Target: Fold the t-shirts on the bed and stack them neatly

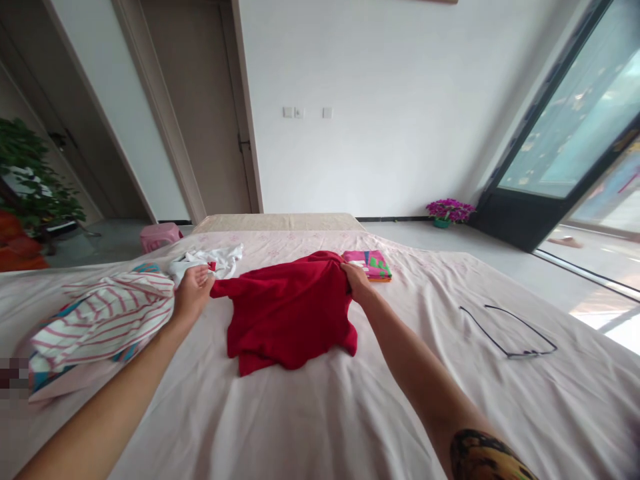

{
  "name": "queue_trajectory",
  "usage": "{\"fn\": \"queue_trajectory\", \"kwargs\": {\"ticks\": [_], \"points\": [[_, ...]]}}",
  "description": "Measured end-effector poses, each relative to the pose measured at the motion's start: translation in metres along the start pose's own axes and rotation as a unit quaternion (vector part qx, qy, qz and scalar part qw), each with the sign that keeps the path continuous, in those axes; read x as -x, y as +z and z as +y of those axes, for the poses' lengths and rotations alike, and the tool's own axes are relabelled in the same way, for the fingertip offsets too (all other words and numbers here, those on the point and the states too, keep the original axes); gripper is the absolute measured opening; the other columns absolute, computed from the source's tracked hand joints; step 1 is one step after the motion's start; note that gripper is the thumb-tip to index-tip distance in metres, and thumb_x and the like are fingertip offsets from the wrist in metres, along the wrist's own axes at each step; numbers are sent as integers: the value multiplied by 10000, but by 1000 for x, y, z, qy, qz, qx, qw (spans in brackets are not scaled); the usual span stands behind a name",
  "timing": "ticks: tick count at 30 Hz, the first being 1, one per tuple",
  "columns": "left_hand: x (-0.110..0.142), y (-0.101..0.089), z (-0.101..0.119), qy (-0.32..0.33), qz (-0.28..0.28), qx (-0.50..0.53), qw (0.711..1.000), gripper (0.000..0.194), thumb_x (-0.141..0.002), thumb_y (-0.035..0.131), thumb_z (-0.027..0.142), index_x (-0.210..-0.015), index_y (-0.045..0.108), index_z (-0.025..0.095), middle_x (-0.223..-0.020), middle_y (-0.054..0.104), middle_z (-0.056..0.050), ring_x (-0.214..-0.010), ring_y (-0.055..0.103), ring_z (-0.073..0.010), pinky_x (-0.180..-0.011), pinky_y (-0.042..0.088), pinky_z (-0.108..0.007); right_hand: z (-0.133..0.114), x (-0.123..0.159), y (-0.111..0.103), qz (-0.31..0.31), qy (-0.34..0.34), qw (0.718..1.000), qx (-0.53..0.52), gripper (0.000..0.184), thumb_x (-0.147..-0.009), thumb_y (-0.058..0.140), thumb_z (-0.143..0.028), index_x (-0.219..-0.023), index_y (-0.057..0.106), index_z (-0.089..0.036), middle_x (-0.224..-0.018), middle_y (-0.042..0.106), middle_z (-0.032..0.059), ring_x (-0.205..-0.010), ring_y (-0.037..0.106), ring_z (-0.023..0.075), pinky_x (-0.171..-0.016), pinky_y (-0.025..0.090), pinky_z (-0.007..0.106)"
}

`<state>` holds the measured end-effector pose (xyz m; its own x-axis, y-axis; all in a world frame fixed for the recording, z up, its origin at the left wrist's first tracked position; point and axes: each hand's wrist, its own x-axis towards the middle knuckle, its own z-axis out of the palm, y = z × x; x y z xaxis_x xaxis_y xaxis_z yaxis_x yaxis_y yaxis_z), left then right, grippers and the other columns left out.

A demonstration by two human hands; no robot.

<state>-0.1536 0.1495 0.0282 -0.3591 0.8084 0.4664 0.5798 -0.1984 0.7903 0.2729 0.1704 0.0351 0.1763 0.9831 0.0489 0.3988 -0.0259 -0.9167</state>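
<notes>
A red shirt (293, 310) is stretched between my two hands over the pale bedsheet (280, 427). My left hand (194, 288) is closed on its left end, which looks like a sleeve. At the upper right of the cloth, my right hand (356, 280) grips the other side, its fingertips partly hidden. The shirt's lower edge hangs down to the sheet in loose folds. Just behind my left hand lies a crumpled white garment (227, 260). Beyond my right hand sits a folded pink patterned cloth (367, 265) with an orange layer beneath.
Rumpled striped clothing (110, 320) is heaped at the left. Black-framed glasses (520, 333) lie on the sheet at the right. A pink stool (161, 237) stands past the far left edge, and a pot of purple flowers (450, 211) is on the floor by the glass door (555, 133).
</notes>
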Motion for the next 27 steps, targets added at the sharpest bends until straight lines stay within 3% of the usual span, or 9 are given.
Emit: {"fn": "queue_trajectory", "kwargs": {"ticks": [3,6,9,12,15,19,24,25,27], "points": [[23,12,5,28,-58,-48,997,441,-810,567,454,-1134,591,155,-1180,656,-137,-1086,630,-263,-940,516,-389,17,10,-16,-8,24,1000,-18,228,-764,571,-407,-751,603,-182,-544,525,-27,-517,477,133,-474,363,239],[70,18,17,40,-187,-38,981,370,-877,503,497,-1067,626,204,-1086,690,-78,-969,655,-227,-876,525,-348,32,26,-24,-32,28,999,-26,194,-697,670,-374,-689,605,-191,-519,528,-38,-523,493,135,-480,361,230],[114,18,36,97,-339,-37,935,333,-861,557,460,-1096,654,245,-1120,685,-59,-1032,636,-228,-919,496,-337,38,36,-27,-70,22,996,-49,213,-688,711,-377,-692,618,-186,-549,574,-27,-557,535,149,-492,384,230],[136,15,48,172,-404,-97,893,314,-763,640,293,-1074,672,265,-1114,672,-52,-1077,599,-247,-976,446,-357,33,42,-25,-113,26,991,-73,218,-656,748,-345,-723,635,-171,-582,611,-20,-560,551,146,-485,383,223],[132,8,48,171,-376,-140,900,254,-729,497,124,-906,631,247,-953,658,-33,-950,608,-215,-886,451,-328,27,51,-28,-157,54,980,-110,209,-663,721,-318,-781,664,-155,-605,638,-7,-540,557,139,-480,389,223],[111,-21,40,118,-369,-137,912,240,-688,440,115,-855,569,230,-865,639,-7,-841,613,-189,-809,457,-287,30,63,-55,-214,68,960,-166,237,-691,687,-310,-872,702,-159,-733,707,19,-620,610,150,-546,447,231],[87,-60,26,10,-548,-106,830,163,-739,559,299,-848,660,231,-787,683,18,-747,634,-189,-670,463,-246,44,54,-86,-257,89,960,69,217,-752,699,-367,-752,705,-150,-712,707,52,-575,594,145,-499,413,224],[81,-60,20,1,-547,-98,831,204,-763,571,363,-874,676,228,-807,697,7,-762,643,-195,-676,473,-251,43,48,-85,-238,86,961,114,217,-791,667,-363,-761,703,-151,-732,713,60,-588,608,148,-507,419,224],[64,-51,6,-2,-475,-101,874,311,-804,554,459,-938,683,210,-900,721,-28,-848,664,-216,-756,500,-277,37,38,-72,-177,51,964,191,198,-855,593,-320,-853,714,-163,-828,734,70,-678,656,164,-569,448,227]]}}
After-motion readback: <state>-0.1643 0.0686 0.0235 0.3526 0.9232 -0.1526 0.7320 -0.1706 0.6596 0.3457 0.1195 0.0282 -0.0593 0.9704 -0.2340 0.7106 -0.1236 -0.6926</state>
